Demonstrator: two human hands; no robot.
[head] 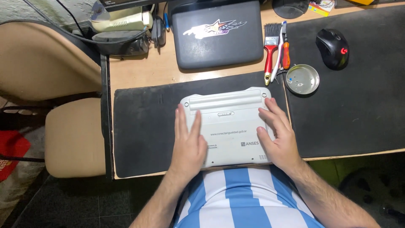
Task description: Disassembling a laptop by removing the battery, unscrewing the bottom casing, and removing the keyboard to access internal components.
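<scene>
A small white laptop (230, 120) lies bottom side up on a black mat (143, 126) at the desk's near edge. My left hand (188, 141) rests flat on its left part, fingers together and pointing away from me. My right hand (279, 135) lies on its right edge, fingers spread over the corner and thumb on the underside. Neither hand grips anything. A long battery cover runs along the laptop's far side.
A dark closed laptop (218, 33) sits behind. To the right lie a red-handled brush (271, 48), a screwdriver (285, 52), a round metal dish (302, 79) with small screws, and a black mouse (333, 48). A beige chair (74, 135) stands at left.
</scene>
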